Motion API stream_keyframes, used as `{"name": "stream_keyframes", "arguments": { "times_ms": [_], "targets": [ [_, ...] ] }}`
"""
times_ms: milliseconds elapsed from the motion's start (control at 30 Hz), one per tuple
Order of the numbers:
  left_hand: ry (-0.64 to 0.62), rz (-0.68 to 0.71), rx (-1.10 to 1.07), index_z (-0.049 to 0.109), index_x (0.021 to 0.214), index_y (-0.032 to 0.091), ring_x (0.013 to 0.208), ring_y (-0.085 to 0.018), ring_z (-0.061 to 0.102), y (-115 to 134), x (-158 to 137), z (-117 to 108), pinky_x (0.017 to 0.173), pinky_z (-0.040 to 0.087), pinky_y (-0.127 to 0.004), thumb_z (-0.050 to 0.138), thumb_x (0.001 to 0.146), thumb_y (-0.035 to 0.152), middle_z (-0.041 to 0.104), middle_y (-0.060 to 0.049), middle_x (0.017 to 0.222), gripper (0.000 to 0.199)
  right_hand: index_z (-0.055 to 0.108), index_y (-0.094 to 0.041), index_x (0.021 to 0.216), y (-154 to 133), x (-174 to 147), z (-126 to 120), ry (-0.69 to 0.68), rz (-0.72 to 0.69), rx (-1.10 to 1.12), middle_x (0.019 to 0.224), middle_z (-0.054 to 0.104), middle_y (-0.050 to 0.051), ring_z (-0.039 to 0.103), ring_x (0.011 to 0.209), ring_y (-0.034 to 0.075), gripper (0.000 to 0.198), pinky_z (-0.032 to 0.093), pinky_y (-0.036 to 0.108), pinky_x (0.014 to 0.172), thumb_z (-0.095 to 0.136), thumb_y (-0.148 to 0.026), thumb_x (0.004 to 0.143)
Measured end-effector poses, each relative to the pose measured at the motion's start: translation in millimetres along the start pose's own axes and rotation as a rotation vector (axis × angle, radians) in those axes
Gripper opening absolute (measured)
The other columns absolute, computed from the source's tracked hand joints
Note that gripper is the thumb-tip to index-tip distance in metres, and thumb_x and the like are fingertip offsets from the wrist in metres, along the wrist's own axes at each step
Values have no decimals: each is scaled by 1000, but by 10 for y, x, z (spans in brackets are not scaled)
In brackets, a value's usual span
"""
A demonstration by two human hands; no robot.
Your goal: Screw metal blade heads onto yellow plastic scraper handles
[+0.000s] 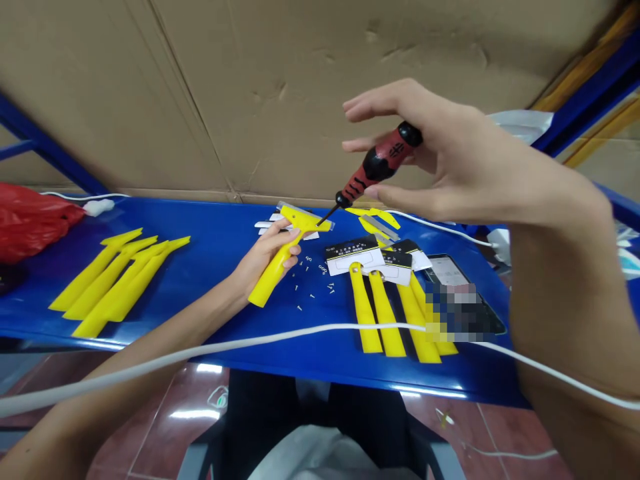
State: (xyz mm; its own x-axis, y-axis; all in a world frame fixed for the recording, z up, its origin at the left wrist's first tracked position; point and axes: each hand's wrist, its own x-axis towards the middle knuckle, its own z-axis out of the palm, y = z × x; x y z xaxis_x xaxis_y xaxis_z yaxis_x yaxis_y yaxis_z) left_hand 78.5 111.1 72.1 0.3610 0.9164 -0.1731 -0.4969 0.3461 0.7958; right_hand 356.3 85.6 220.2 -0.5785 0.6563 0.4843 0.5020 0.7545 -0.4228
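A yellow scraper point(280, 263) with a clear-edged head is gripped at its neck by my left hand point(273, 250), its handle slanting down toward me. My right hand point(430, 147) holds a red and black screwdriver point(376, 163) between thumb and fingers, with some fingers lifted off the handle. The screwdriver's tip meets the scraper's head near a screw hole on the right; whether it sits in a screw is too small to tell. Several loose screws point(312, 296) and small nuts point(309, 259) lie on the blue table just right of my left hand.
Yellow handles point(120, 283) lie at the left of the blue table point(215, 347). Carded scrapers point(383, 313) and a phone point(463, 293) lie at the right, with yellow head pieces point(383, 227) behind. A white cable point(240, 343) crosses in front; a red bag point(37, 223) stands far left.
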Motion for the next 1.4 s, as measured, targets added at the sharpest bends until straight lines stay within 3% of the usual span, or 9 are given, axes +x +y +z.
{"name": "stream_keyframes", "arguments": {
  "times_ms": [100, 267, 467, 567, 700, 867, 1100, 1267, 1400],
  "targets": [
    [27, 15, -5, 56, 119, 21, 56, -4, 59, 22, 3, 14, 42, 41, -10, 85, 84, 8, 75, -8, 111, 48, 66, -50, 150, 35, 5, 20, 13, 1, 60, 158, 63, -5, 74, 130, 35, 66, 66, 49, 108, 87, -37, 89],
    [41, 34, -4, 54, 113, 23, 56, -4, 59, 37, -10, 35, 42, 39, -10, 85, 84, 9, 74, -6, 108, 45, 74, -45, 137, 19, 12, 55, 113, 29, -82, 112, 81, 3, 75, 103, 37, 49, 64, 58, 91, 88, -50, 91],
    [43, 30, -5, 57, 118, 22, 58, -4, 60, 10, 15, -37, 44, 43, -11, 85, 85, 10, 75, -8, 112, 46, 70, -49, 140, -6, 35, 68, 7, -11, 23, 138, 77, -3, 75, 116, 35, 56, 62, 55, 100, 90, -43, 88],
    [4, 34, -8, 58, 122, 21, 60, -5, 62, -6, 29, -89, 45, 44, -12, 86, 85, 11, 75, -9, 115, 47, 74, -46, 130, 32, 58, 92, 29, 8, 69, 124, 82, -2, 77, 112, 34, 41, 64, 54, 97, 88, -41, 91],
    [-37, 26, -8, 61, 126, 21, 63, -6, 65, -18, 23, -111, 47, 47, -12, 86, 88, 13, 75, -11, 120, 46, 73, -43, 130, 58, 71, 108, 103, 42, -31, 113, 83, 0, 76, 109, 35, 43, 63, 57, 100, 90, -48, 90],
    [-1, -8, -20, 58, 119, 22, 61, -6, 63, -6, 8, -64, 45, 45, -12, 86, 87, 11, 74, -9, 114, 44, 70, -46, 135, 56, 74, 107, 23, 38, 36, 144, 75, -2, 72, 127, 35, 50, 62, 54, 106, 89, -41, 89],
    [0, -12, -38, 56, 120, 22, 60, -6, 62, 5, -6, -68, 45, 44, -11, 85, 88, 10, 72, -7, 109, 45, 77, -41, 105, 176, 124, 194, 192, 7, 26, 101, 80, 2, 72, 95, 34, 29, 62, 56, 88, 93, -49, 83],
    [-5, -17, -40, 58, 120, 22, 62, -6, 64, -5, -6, -78, 46, 46, -12, 85, 87, 10, 73, -9, 114, 44, 74, -43, 126, 176, 112, 192, 116, 4, 117, 126, 79, 2, 74, 115, 36, 51, 64, 59, 97, 96, -39, 80],
    [3, 0, -52, 58, 119, 21, 62, -5, 62, 8, -14, -68, 46, 45, -12, 85, 87, 10, 73, -9, 115, 44, 77, -43, 120, 158, 118, 209, 111, 21, 238, 121, 81, 1, 78, 113, 35, 44, 66, 60, 98, 96, -41, 81]
  ]
}}
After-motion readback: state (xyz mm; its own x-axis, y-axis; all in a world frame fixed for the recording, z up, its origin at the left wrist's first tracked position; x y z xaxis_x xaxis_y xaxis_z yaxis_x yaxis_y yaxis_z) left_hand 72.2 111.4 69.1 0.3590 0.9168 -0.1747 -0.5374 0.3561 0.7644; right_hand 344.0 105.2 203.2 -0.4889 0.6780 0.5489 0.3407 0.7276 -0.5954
